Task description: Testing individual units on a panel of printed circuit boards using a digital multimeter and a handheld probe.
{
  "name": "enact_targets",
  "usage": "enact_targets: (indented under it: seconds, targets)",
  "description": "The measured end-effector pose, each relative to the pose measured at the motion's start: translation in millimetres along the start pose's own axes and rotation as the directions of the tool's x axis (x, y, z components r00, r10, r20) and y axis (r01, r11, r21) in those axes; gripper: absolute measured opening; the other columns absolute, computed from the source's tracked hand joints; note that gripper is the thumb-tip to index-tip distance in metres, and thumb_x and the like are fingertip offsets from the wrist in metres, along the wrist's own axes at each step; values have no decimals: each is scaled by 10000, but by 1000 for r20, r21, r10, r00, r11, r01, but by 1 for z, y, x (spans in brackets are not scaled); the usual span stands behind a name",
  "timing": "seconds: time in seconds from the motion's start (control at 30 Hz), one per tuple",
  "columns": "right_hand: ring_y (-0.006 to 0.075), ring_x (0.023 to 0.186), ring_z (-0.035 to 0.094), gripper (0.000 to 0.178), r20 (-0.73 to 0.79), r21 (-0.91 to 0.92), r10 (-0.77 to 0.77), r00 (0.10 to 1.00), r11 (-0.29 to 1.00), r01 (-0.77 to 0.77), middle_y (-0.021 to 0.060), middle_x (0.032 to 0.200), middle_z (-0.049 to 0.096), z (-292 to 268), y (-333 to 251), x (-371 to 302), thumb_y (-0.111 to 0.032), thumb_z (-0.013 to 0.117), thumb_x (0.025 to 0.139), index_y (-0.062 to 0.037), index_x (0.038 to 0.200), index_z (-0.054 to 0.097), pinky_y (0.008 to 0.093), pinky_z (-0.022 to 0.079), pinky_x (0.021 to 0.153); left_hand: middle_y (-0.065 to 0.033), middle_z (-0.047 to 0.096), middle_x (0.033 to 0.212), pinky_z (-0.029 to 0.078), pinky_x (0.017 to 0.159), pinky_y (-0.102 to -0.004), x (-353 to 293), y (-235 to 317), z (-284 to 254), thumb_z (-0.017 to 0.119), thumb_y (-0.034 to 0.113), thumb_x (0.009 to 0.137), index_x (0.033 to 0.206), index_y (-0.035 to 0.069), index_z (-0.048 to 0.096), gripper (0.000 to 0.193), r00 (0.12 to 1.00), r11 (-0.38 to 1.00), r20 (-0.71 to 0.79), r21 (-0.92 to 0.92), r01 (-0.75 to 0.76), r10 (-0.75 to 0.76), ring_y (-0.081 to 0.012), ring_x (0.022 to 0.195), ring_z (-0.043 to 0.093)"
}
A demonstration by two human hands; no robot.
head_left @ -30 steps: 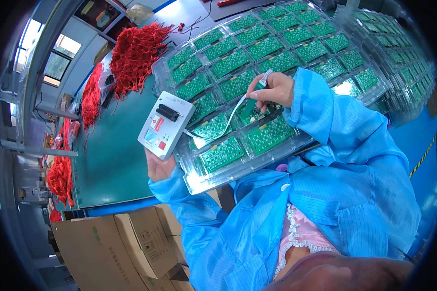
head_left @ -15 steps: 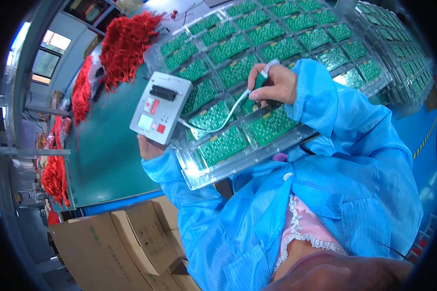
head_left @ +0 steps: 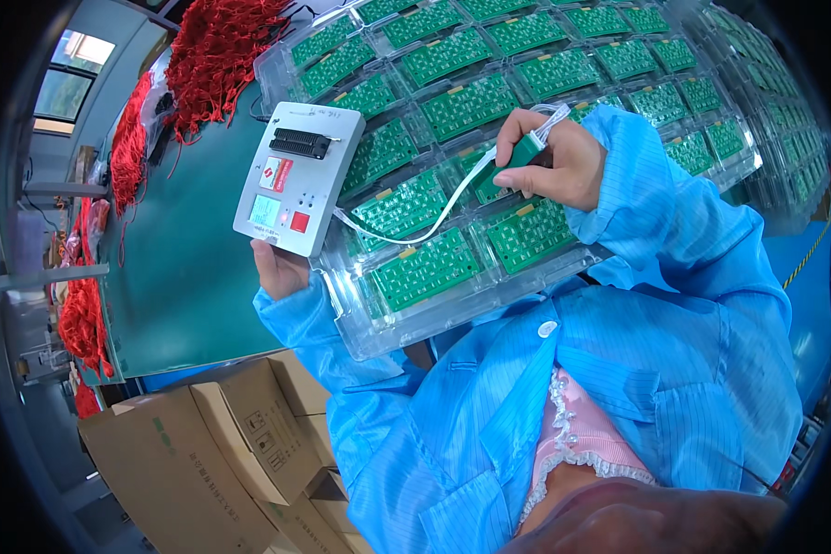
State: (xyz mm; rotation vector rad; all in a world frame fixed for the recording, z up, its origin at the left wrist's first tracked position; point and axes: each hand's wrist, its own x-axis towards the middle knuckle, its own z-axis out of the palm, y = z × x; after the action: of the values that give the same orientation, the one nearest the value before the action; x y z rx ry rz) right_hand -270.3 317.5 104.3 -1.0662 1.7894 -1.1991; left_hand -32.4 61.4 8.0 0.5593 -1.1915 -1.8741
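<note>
My left hand [head_left: 282, 268] is closed around the lower edge of a pale grey chip programmer box [head_left: 291, 180]. The box carries a black socket with a lever, a small lit screen and a red button. A white ribbon cable [head_left: 452, 198] runs from its side to a small green adapter board [head_left: 523, 152], which my right hand [head_left: 563, 162] pinches between thumb and fingers. Beneath that hand lies a clear plastic tray [head_left: 355, 323] holding rows of green circuit boards [head_left: 425, 268]. Whether the adapter touches a circuit board is hard to make out.
More trays of circuit boards [head_left: 776, 111] are stacked at the right. Bundles of red wires [head_left: 217, 60] lie on the green tabletop [head_left: 189, 268] at the far left. Cardboard boxes [head_left: 185, 462] stand below the table's near edge.
My right hand has shifted a little to the right over the tray with the adapter board. The programmer box sits slightly farther up and left in view, and the whole view has shifted slightly.
</note>
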Motion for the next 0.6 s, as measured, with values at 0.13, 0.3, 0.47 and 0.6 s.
enact_targets:
  seconds: [0.13,0.3,0.47,0.6]
  targets:
    - [76,519,468,184,10,21,-40,999,999,40,16,623,524,1,-1,-1,7,608,695,-69,825,502,179,359,493,-148,439,1208,380,894,-361,-4,0,2,368,399,862,1266,35,285,550,992,998,123,54,-29,23,-270,1055,484]
    - [78,536,463,187,20,-5,-48,999,999,49,14,638,522,2,-3,-3,11,611,695,-70,826,505,183,356,508,-161,437,1206,389,885,-358,-3,0,1,345,399,867,1262,25,283,548,994,993,111,110,-34,22,-275,1051,487]
    - [84,556,459,193,17,-42,-74,997,996,75,14,664,522,3,-4,-2,13,615,692,-71,827,507,191,354,524,-164,438,1204,407,864,-351,-1,0,-3,333,379,870,1257,15,285,533,995,995,95,103,7,-17,-280,1039,495]
    - [88,563,457,194,18,-27,-63,998,998,64,15,677,522,3,-4,-3,14,616,691,-72,827,507,197,354,531,-165,445,1195,420,844,-344,0,0,-3,333,365,869,1252,13,291,522,998,994,58,104,30,-36,-278,1027,503]
